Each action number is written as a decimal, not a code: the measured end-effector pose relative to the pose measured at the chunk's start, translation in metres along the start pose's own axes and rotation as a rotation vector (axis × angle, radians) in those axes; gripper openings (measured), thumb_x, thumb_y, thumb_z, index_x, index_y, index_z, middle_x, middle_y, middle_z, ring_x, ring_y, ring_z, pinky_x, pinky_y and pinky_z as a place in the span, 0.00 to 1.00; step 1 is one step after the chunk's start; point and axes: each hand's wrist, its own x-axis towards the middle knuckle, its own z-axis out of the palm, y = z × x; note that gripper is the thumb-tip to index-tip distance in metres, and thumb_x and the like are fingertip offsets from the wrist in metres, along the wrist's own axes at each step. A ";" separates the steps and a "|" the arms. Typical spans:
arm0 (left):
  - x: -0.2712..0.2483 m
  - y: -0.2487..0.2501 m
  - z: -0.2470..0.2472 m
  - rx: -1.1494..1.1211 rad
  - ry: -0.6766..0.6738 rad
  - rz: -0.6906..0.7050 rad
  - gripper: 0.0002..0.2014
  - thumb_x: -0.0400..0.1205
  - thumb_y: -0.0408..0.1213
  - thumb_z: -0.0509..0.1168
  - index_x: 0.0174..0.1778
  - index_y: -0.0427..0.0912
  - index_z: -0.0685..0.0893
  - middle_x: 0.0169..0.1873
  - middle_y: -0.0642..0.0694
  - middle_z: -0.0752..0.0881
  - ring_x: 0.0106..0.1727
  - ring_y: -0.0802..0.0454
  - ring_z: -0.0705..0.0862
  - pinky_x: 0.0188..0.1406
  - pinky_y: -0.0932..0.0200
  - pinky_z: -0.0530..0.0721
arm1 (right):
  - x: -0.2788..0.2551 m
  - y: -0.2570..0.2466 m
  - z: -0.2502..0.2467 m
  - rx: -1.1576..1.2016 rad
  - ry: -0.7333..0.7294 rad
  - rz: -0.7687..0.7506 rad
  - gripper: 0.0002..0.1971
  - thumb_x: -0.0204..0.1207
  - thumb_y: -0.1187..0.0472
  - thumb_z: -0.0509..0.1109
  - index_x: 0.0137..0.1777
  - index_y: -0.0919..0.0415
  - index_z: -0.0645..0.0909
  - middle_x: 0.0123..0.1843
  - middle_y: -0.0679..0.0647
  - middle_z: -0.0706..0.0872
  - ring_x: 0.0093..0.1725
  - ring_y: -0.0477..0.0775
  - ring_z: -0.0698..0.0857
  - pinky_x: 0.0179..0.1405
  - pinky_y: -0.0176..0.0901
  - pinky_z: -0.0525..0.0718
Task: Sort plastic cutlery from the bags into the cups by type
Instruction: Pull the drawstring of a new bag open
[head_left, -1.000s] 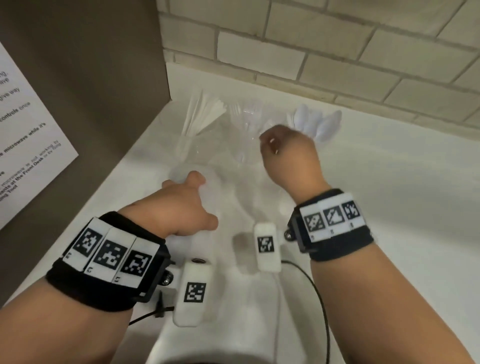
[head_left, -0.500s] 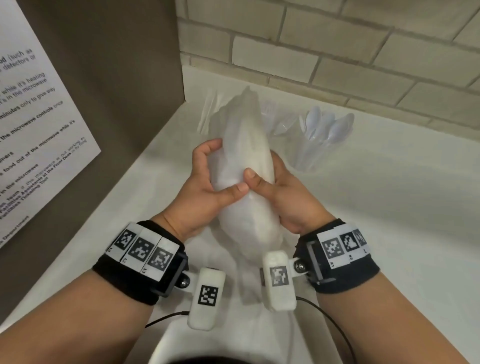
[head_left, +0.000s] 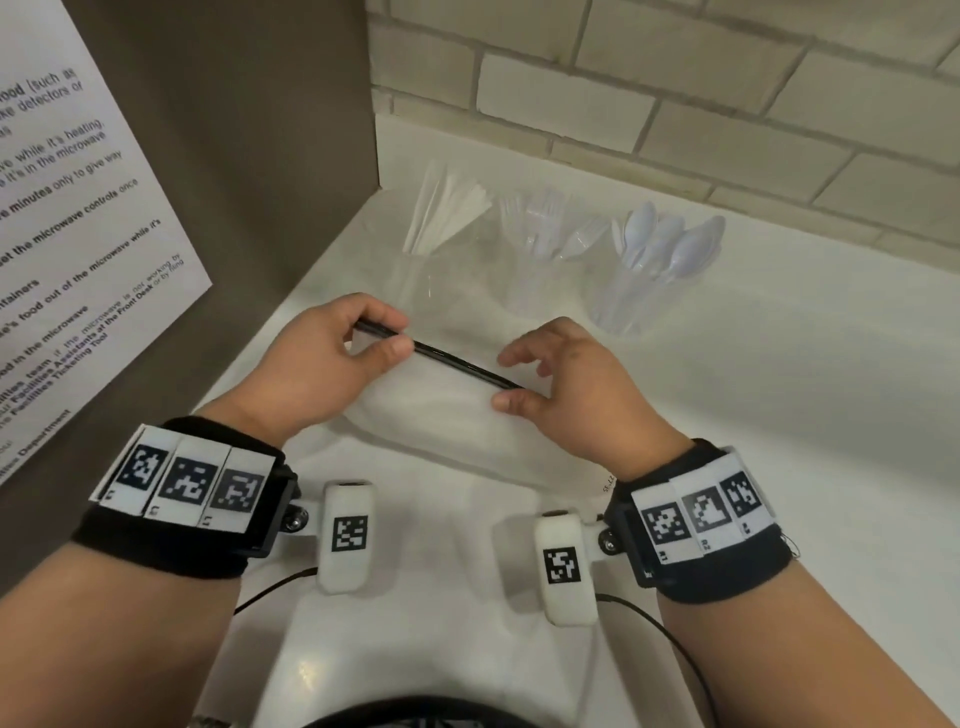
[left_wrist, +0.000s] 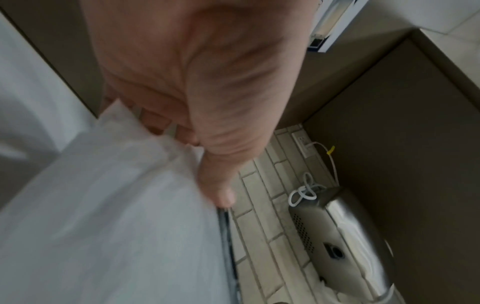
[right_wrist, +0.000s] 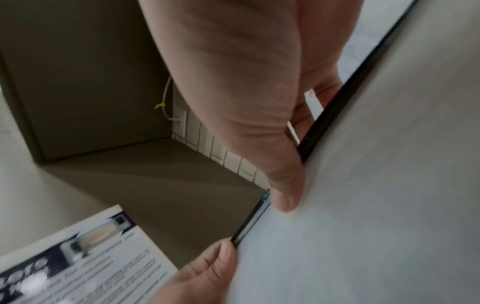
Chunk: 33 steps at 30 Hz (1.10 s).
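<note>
One translucent bag (head_left: 457, 415), held over the counter (head_left: 779, 415) by its dark zip strip (head_left: 441, 356). Left hand (head_left: 322, 364): grip pinching the strip's left end, thumb over fingers. Right hand (head_left: 566, 379): thumb and curled fingers pinching the right end. Three clear cups behind: knives (head_left: 441, 218), forks (head_left: 550, 228), spoons (head_left: 660, 249). One notice (head_left: 78, 208) at left.

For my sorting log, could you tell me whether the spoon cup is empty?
No, the spoon cup holds several white spoons.
</note>
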 end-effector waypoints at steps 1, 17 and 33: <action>0.000 0.000 -0.002 0.032 -0.010 0.004 0.05 0.79 0.42 0.71 0.49 0.53 0.86 0.45 0.60 0.87 0.40 0.78 0.79 0.41 0.85 0.68 | 0.000 -0.003 0.000 -0.020 0.033 -0.002 0.16 0.70 0.52 0.78 0.57 0.49 0.83 0.53 0.44 0.74 0.48 0.44 0.77 0.56 0.40 0.78; -0.005 0.031 0.000 0.343 0.382 0.252 0.12 0.77 0.41 0.72 0.56 0.51 0.88 0.59 0.49 0.85 0.65 0.44 0.80 0.73 0.42 0.69 | -0.034 0.018 -0.042 0.260 0.100 0.209 0.13 0.74 0.70 0.73 0.51 0.51 0.88 0.40 0.43 0.89 0.34 0.32 0.83 0.38 0.18 0.76; -0.020 0.089 0.060 0.368 -0.036 0.389 0.02 0.81 0.49 0.66 0.44 0.58 0.83 0.39 0.57 0.83 0.45 0.56 0.80 0.58 0.52 0.66 | -0.047 0.008 -0.047 0.532 0.285 0.202 0.18 0.67 0.71 0.80 0.48 0.49 0.82 0.32 0.56 0.87 0.26 0.42 0.80 0.29 0.27 0.76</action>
